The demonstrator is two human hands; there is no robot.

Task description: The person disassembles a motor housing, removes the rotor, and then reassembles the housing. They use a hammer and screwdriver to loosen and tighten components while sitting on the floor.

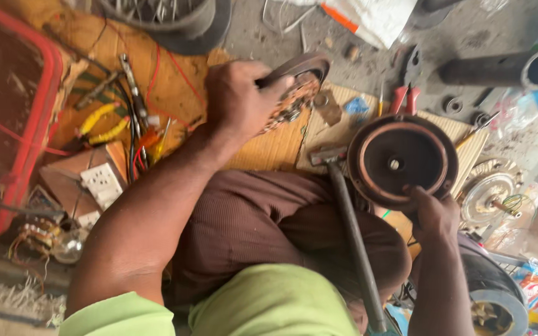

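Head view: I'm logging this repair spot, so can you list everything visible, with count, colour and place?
motor winding ring: 1, brown and copper, top centre, in left hand
round motor cover: 1, rusty brown, right of centre, held by right hand
hammer: 1, grey, across the lap
pliers: 1, yellow handles, left
red-handled pliers: 1, upper right
socket plate: 1, white, lower left
pipe: 1, dark, top right
left hand: closed grip
right hand: closed grip
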